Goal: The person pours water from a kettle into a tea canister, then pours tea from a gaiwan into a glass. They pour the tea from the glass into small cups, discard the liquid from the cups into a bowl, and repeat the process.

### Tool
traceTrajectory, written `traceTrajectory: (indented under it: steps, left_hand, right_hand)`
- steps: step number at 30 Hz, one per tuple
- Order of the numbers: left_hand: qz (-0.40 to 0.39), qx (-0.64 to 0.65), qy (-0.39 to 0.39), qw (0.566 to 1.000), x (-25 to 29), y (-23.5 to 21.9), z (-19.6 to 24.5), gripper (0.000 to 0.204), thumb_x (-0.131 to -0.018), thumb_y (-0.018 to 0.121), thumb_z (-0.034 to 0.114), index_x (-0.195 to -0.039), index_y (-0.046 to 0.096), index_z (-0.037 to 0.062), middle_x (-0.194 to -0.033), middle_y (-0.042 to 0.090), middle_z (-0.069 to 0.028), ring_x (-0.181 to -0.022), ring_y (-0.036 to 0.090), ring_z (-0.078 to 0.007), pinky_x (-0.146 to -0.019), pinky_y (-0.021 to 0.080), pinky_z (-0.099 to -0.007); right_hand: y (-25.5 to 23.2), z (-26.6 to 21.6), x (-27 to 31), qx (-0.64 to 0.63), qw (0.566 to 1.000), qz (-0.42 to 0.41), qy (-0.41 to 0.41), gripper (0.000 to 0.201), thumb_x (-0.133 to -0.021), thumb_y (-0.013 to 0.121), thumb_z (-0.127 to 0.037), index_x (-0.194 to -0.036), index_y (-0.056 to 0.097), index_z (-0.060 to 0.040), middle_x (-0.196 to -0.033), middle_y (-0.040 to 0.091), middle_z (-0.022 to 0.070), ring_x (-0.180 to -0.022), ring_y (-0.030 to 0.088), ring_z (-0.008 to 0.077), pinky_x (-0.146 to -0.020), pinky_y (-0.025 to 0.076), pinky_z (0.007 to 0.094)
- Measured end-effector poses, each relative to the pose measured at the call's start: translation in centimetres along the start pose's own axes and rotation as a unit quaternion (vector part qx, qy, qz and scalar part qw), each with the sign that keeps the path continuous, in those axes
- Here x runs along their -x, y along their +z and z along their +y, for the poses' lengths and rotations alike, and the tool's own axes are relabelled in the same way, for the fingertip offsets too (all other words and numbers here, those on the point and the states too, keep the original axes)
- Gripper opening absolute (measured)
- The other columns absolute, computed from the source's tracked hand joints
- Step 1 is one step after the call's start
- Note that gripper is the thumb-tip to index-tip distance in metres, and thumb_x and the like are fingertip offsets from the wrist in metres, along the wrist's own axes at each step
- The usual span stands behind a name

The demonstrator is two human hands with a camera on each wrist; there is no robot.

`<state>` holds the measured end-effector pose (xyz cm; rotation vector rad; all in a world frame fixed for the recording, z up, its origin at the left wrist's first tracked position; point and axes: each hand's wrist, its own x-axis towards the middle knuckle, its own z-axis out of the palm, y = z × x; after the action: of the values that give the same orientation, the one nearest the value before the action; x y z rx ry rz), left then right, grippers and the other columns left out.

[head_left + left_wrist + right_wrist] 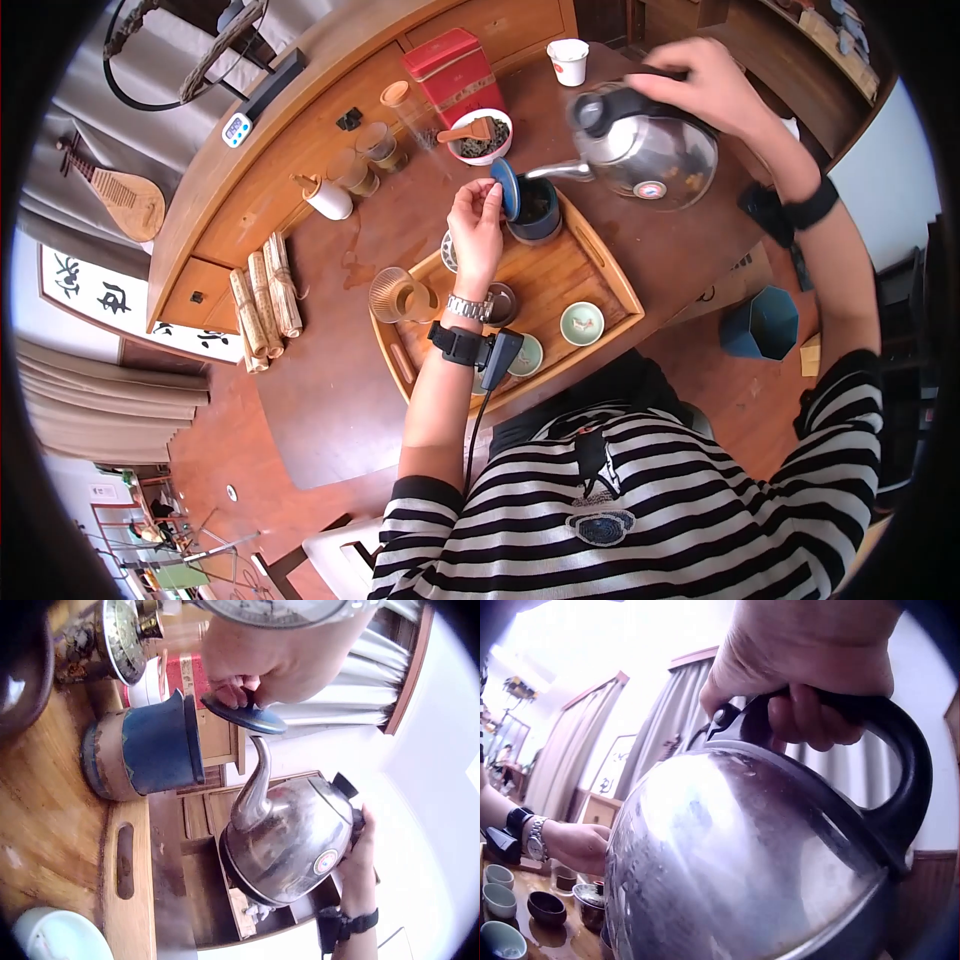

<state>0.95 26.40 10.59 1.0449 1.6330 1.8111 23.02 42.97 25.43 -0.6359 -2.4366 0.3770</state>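
My left hand (pixel 476 228) pinches a round blue lid (pixel 506 190) by its knob, tilted up beside the mouth of a dark blue pot (pixel 535 222). Dark contents show inside the pot, which stands in the far corner of a wooden tray (pixel 618 262). With its fingers curled round the black handle, my right hand (pixel 712 88) holds a shiny steel kettle (pixel 655 160) over the table. In the left wrist view the kettle's spout (pixel 257 780) points up close below the lid, beside the pot's mouth. The right wrist view shows the handle (pixel 911 772) under my fingers.
On the tray are pale green cups (pixel 582 324), a dark cup (pixel 500 304) and a ribbed glass pitcher (pixel 392 296). Behind stand a white bowl (pixel 500 152) of dry leaves with a wooden scoop, a red tin (pixel 452 72) and a white cup (pixel 568 64). Rolled bamboo mats (pixel 262 300) lie left.
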Motion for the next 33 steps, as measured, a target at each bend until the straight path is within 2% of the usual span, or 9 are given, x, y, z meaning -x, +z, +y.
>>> traceTrajectory:
  steps: [1, 4, 7, 8, 10, 13, 18, 25, 33]
  left_hand:
    - [0.002, 0.000, -0.002, 1.000, -0.1, 0.0, 0.1, 0.015, -0.087, 0.055, 0.010, -0.096, 0.054, -0.0028, -0.078, 0.057, -0.0015, -0.064, 0.051, -0.0045, -0.058, 0.044, -0.0185]
    - [-0.007, -0.042, 0.005, 0.999, -0.6, -0.1, -0.3, 0.016, -0.085, 0.057, 0.010, -0.094, 0.055, -0.0033, -0.078, 0.058, -0.0041, -0.065, 0.053, -0.0077, -0.060, 0.045, -0.0215]
    - [-0.011, -0.166, 0.087, 0.982, -1.0, 0.0, -0.9, 0.016, -0.086, 0.057, 0.011, -0.094, 0.057, -0.0022, -0.079, 0.059, -0.0032, -0.067, 0.054, -0.0079, -0.059, 0.045, -0.0212]
    - [-0.010, -0.216, 0.109, 0.970, -0.9, 0.4, -0.2, 0.015, -0.084, 0.058, 0.011, -0.092, 0.058, -0.0020, -0.079, 0.058, -0.0049, -0.067, 0.055, -0.0101, -0.060, 0.045, -0.0223]
    - [-0.009, -0.263, 0.123, 0.957, -0.6, 1.0, 0.3, 0.014, -0.080, 0.062, 0.012, -0.088, 0.061, 0.0002, -0.079, 0.057, -0.0101, -0.072, 0.055, -0.0183, -0.065, 0.045, -0.0285]
    - [-0.046, -0.378, 0.172, 0.908, -0.6, 1.4, 0.9, 0.017, -0.076, 0.063, 0.009, -0.090, 0.060, -0.0001, -0.079, 0.056, -0.0127, -0.078, 0.050, -0.0264, -0.074, 0.042, -0.0352]
    - [-0.065, -0.394, 0.167, 0.901, -0.6, 1.8, 0.9, 0.017, -0.075, 0.063, 0.010, -0.089, 0.061, 0.0004, -0.079, 0.056, -0.0129, -0.081, 0.047, -0.0288, -0.077, 0.039, -0.0369]
    - [-0.072, -0.418, 0.180, 0.887, -0.7, 1.7, 0.5, 0.017, -0.075, 0.063, 0.012, -0.088, 0.062, 0.0018, -0.080, 0.057, -0.0125, -0.080, 0.050, -0.0272, -0.076, 0.041, -0.0359]
    - [-0.078, -0.393, 0.180, 0.899, -0.8, 1.6, 0.2, 0.017, -0.074, 0.064, 0.010, -0.087, 0.061, 0.0001, -0.079, 0.056, -0.0134, -0.079, 0.051, -0.0286, -0.074, 0.042, -0.0372]
  right_hand:
    - [0.6, 1.7, 1.8, -0.079, 0.994, 0.075, 0.003, 0.041, -0.077, 0.063, -0.038, -0.068, 0.062, 0.0024, -0.055, 0.053, 0.0059, -0.050, 0.045, 0.0099, -0.047, 0.036, 0.0274]
    - [0.9, 4.6, 7.3, -0.188, 0.958, 0.141, 0.164, 0.039, -0.080, 0.061, -0.037, -0.068, 0.061, 0.0003, -0.057, 0.048, -0.0029, -0.053, 0.042, 0.0051, -0.047, 0.031, 0.0226]
    - [2.6, 5.3, 12.2, -0.271, 0.863, 0.256, 0.341, 0.040, -0.082, 0.057, -0.042, -0.071, 0.061, -0.0031, -0.060, 0.048, -0.0055, -0.056, 0.043, 0.0037, -0.046, 0.028, 0.0195]
    - [3.3, 5.3, 13.3, -0.272, 0.862, 0.256, 0.342, 0.040, -0.082, 0.057, -0.042, -0.071, 0.061, -0.0031, -0.060, 0.048, -0.0055, -0.056, 0.043, 0.0037, -0.046, 0.028, 0.0195]
    - [4.7, 5.3, 15.2, -0.349, 0.762, 0.351, 0.418, 0.040, -0.083, 0.055, -0.043, -0.075, 0.060, -0.0046, -0.063, 0.050, -0.0047, -0.054, 0.043, 0.0034, -0.044, 0.027, 0.0188]
    - [6.8, 6.7, 17.7, -0.377, 0.730, 0.381, 0.424, 0.040, -0.083, 0.055, -0.043, -0.078, 0.060, -0.0042, -0.065, 0.052, -0.0037, -0.052, 0.044, 0.0035, -0.043, 0.027, 0.0176]
    - [8.0, 6.7, 18.6, -0.401, 0.740, 0.394, 0.368, 0.038, -0.085, 0.056, -0.039, -0.074, 0.060, -0.0033, -0.065, 0.053, -0.0025, -0.053, 0.047, 0.0033, -0.040, 0.032, 0.0163]
    - [9.2, 7.5, 18.2, -0.409, 0.719, 0.417, 0.377, 0.036, -0.085, 0.056, -0.038, -0.074, 0.061, -0.0035, -0.065, 0.052, -0.0032, -0.054, 0.049, 0.0034, -0.041, 0.035, 0.0170]
    - [9.2, 7.4, 17.4, -0.388, 0.745, 0.395, 0.373, 0.035, -0.086, 0.056, -0.036, -0.072, 0.060, -0.0049, -0.062, 0.049, -0.0050, -0.053, 0.044, 0.0023, -0.042, 0.032, 0.0171]
